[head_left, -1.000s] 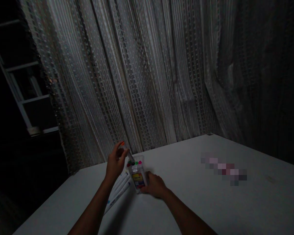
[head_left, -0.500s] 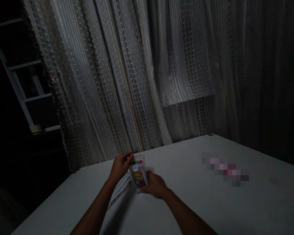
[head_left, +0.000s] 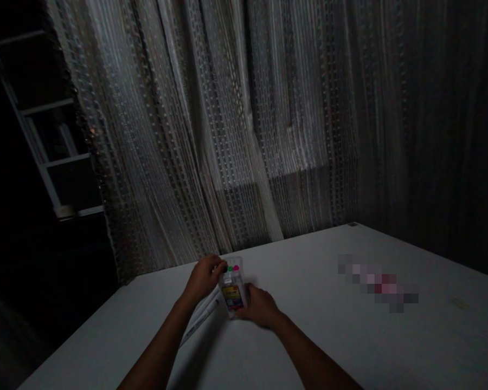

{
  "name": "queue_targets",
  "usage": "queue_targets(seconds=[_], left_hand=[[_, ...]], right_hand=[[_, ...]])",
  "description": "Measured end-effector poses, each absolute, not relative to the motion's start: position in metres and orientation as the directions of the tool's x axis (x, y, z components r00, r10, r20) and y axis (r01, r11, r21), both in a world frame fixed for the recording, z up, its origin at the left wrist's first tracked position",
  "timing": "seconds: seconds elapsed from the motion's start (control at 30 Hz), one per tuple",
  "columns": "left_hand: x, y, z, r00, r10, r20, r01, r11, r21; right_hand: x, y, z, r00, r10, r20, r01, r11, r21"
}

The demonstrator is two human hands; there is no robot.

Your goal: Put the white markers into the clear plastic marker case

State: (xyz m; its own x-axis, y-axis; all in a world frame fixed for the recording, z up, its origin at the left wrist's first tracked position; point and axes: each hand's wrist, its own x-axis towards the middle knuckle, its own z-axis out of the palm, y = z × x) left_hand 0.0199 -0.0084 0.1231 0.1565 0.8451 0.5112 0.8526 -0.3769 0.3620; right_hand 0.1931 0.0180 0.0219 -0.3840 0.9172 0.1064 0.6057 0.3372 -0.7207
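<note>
On the white table (head_left: 309,341), the clear box (head_left: 232,297) is best kept steady by the right hand (head_left: 262,307), so that it is not tipped while its top is worked at by the left hand (head_left: 205,276). It is gripped low down in the right fingers. Its top corner is at the left fingertips; whether anything is pinched there cannot be told. White pens (head_left: 202,318) are seen below the left fingers, and a pink cap (head_left: 236,267) just beside them.

Right fingers (head_left: 250,290) hold clear marker case (head_left: 232,292); left fingers (head_left: 220,266) at top.
</note>
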Motion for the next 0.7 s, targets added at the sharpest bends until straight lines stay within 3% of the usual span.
queue_targets(seconds=[0.1,0.3,0.7], left_hand=[[0.019,-0.008,0.122,0.173,0.834,0.524,0.845,-0.398,0.356],[0.016,-0.003,0.113,0.075,0.783,0.617,0.772,-0.437,0.461],[0.015,-0.003,0.112,0.052,0.775,0.63,0.789,-0.419,0.45]], right_hand=[[0.193,0.018,0.022,-0.383,0.918,0.108,0.606,0.337,-0.721],[0.194,0.019,0.022,-0.394,0.913,0.109,0.603,0.346,-0.719],[0.195,0.02,0.021,-0.4,0.912,0.096,0.602,0.34,-0.723]])
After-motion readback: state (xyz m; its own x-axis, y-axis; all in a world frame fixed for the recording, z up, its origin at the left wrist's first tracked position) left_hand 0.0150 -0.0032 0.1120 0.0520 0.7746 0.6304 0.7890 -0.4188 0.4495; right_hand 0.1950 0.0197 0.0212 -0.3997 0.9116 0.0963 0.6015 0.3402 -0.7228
